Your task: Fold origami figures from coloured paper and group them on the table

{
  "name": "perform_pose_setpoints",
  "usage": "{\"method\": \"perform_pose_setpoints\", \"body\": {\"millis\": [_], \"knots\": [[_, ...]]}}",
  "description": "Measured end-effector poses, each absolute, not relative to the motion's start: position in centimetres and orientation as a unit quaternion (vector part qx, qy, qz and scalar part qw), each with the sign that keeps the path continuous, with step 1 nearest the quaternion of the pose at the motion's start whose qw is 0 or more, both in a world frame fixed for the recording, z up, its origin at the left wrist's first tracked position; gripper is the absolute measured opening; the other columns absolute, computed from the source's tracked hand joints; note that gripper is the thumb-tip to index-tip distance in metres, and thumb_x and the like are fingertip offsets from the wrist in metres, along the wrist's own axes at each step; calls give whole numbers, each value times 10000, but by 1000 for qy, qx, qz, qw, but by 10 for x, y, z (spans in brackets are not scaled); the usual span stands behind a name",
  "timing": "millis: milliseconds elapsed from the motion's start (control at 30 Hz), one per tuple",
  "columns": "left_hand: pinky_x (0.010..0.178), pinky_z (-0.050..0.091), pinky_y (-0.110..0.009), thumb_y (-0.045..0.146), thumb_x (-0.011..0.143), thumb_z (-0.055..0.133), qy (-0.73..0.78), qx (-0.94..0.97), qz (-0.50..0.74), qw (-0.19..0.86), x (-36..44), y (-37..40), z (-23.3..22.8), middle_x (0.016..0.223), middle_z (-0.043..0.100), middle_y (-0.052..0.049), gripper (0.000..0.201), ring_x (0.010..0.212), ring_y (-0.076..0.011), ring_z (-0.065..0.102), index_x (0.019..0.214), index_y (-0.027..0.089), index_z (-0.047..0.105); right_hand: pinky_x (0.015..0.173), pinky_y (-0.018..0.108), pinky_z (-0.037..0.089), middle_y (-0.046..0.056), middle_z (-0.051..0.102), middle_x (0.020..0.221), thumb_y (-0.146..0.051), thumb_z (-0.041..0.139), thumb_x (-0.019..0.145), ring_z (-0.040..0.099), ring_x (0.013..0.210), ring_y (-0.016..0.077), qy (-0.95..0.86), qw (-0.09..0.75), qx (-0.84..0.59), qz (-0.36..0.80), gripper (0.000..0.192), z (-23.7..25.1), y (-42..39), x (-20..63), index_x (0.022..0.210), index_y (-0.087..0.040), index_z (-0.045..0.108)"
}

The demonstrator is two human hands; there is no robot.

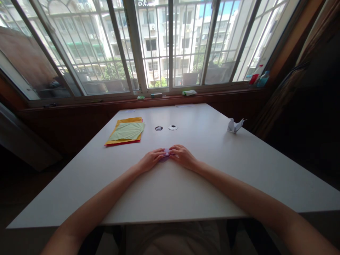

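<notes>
A small piece of purple folded paper (164, 159) lies on the white table (170, 194), partly covered by my fingers. My left hand (152, 158) presses on its left side with the fingers bent together. From the right, my right hand (183, 156) rests on the paper with its fingertips close to those of the left. Both hands hide much of the paper's outline, so its exact shape cannot be made out.
Yellow, red and pale green paper sheets (126, 131) are stacked at the left. A white folded paper crane (234, 125) stands near the right edge. Two round cable holes (172, 127) sit beyond my hands. Small packets (189, 92) and bottles (262, 78) line the windowsill.
</notes>
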State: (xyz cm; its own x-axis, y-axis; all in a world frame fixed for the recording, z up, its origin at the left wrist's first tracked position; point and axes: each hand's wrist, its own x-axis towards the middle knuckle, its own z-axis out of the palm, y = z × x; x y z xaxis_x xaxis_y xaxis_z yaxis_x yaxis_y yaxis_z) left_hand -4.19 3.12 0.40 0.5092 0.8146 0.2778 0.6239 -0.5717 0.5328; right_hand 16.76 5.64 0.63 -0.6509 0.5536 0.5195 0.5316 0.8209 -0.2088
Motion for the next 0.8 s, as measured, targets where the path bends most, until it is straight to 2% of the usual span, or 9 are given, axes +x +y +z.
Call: {"method": "perform_pose_setpoints", "body": {"millis": [67, 167, 300, 533, 667, 800], "knots": [[974, 338, -300, 368, 861, 332, 426, 835, 285, 203, -42, 33, 3, 1220, 513, -38, 352, 1118, -159, 472, 1052, 208, 581, 745, 288, 432, 55, 632, 845, -242, 507, 808, 555, 779, 150, -911, 292, -291, 26, 148, 7, 56, 167, 786, -182, 641], [933, 379, -298, 323, 836, 402, 432, 821, 308, 209, -42, 35, 1, 1125, 579, -47, 283, 1047, -163, 524, 1005, 185, 582, 675, 249, 425, 48, 621, 788, -189, 509, 800, 538, 718, 133, -908, 293, -298, 27, 135, 6, 55, 167, 750, -170, 634], [882, 419, -306, 258, 805, 458, 435, 820, 313, 200, -42, 36, -2, 1081, 598, -39, 242, 983, -161, 554, 1022, 193, 540, 676, 230, 412, 45, 612, 792, -137, 496, 797, 532, 734, 125, -909, 289, -299, 30, 139, 7, 54, 166, 759, -167, 626], [901, 408, -306, 246, 802, 470, 412, 842, 313, 154, -40, 30, 1, 1100, 581, -49, 152, 1024, -164, 529, 847, 194, 606, 639, 227, 397, 39, 593, 715, -165, 487, 802, 512, 678, 127, -910, 276, -309, -4, 151, 9, 50, 164, 728, -165, 619], [924, 398, -308, 266, 785, 509, 372, 866, 294, 157, -38, 27, 4, 1137, 563, -60, 186, 1059, -165, 512, 920, 196, 617, 683, 248, 417, 48, 608, 792, -174, 466, 809, 535, 747, 145, -895, 286, -342, 3, 155, 6, 49, 164, 888, -168, 600], [926, 403, -293, 228, 824, 447, 330, 882, 284, 179, -35, 26, 5, 1122, 578, -60, 233, 1043, -147, 528, 989, 187, 605, 796, 312, 427, 107, 595, 978, -182, 502, 778, 512, 954, 201, -886, 282, -369, 15, 326, 5, 49, 164, 1099, -125, 503]]}}
